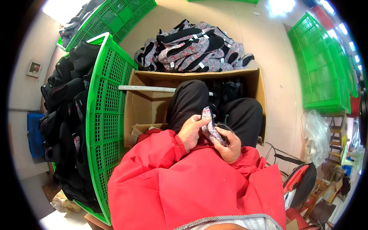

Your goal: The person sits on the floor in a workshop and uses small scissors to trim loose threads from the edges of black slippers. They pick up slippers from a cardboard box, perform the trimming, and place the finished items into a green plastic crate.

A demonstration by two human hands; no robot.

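Note:
In front of my lap is a grey, red and black patterned cloth slipper (209,129), held up between both hands. My left hand (190,132) grips its upper end, with the thumb pressed on the patterned side. The lower end sits in my right hand (229,146), whose fingers are curled round it and cover part of it. A black edge shows beside the right fingers. Beyond my knees lies a heap of similar slippers (191,51) with black linings and small white tags.
An open cardboard box (262,92) stands around my knees, with black pieces (232,90) inside and a pale bar (147,88) across it. At left, a green crate (109,76) holds black slippers (71,90). More green crates (316,65) stand at right, near clear plastic (316,136).

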